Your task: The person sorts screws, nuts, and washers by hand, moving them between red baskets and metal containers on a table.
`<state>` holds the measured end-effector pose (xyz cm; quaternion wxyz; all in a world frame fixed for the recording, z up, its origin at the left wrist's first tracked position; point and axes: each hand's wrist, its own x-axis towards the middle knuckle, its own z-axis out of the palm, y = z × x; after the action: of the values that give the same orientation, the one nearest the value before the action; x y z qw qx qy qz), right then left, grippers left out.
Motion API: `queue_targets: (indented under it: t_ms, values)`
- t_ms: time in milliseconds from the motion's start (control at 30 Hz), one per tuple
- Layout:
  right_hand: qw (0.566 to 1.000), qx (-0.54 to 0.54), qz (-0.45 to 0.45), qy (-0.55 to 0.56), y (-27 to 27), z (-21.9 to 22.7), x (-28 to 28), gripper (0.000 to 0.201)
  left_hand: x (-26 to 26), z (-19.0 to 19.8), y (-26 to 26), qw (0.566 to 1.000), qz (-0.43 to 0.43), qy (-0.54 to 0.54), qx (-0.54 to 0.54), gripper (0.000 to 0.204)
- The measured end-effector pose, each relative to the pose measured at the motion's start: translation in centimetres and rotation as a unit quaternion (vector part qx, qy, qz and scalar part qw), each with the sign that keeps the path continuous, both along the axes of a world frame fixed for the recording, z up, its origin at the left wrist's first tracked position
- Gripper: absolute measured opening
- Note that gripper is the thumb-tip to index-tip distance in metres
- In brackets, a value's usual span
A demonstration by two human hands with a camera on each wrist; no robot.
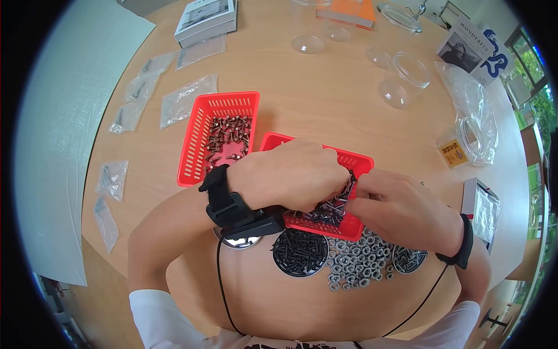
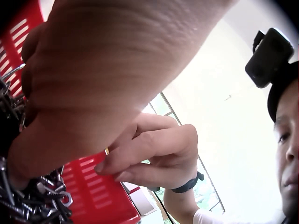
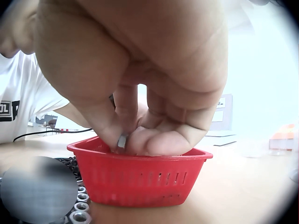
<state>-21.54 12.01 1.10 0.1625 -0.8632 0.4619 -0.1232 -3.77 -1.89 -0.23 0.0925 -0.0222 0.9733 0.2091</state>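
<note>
Both hands work at a red plastic basket (image 1: 347,231) holding a mix of dark and silver screws (image 1: 326,216). My left hand (image 1: 293,174) reaches over the rim with its fingers down in the pile; the fingertips are mostly hidden. In the left wrist view, a loose nut (image 2: 67,199) lies among the screws beside the thumb. At the basket's right end is my right hand (image 1: 401,203), its fingers bent over the rim. The right wrist view shows a shiny nut (image 3: 122,141) pinched between its thumb and fingers.
A second red basket (image 1: 187,157) contains brownish bolts. Nearer my body are a dish of black screws (image 1: 299,253), many loose nuts (image 1: 357,262) and a dish of small screws (image 1: 408,260). Clear jars (image 1: 401,81), plastic bags (image 1: 189,100) and books (image 1: 206,23) lie farther out.
</note>
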Motion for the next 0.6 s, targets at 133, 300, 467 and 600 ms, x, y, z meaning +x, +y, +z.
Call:
queue_targets:
  t_ms: [133, 300, 467, 600]
  values:
    - [0.999, -0.021, 0.019, 0.031, -0.4, -0.8, 0.5, 0.004, 0.2, 2.0, 0.5, 0.999, -0.005, -0.024, -0.031, 0.011]
    - [0.997, -0.038, 0.023, 0.063, -0.6, -1.2, 1.3, 0.006, 0.5, -0.4, -0.2, 0.999, -0.011, 0.010, 0.036, 0.011]
    - [0.996, -0.033, 0.016, 0.083, -0.7, -0.6, 1.6, 0.008, 0.4, -0.6, 0.4, 0.999, -0.001, -0.029, 0.025, 0.015]
    - [0.997, -0.028, 0.007, 0.071, -0.7, -0.2, 1.4, 0.006, 0.3, -0.8, 0.5, 0.999, -0.005, -0.030, 0.036, 0.017]
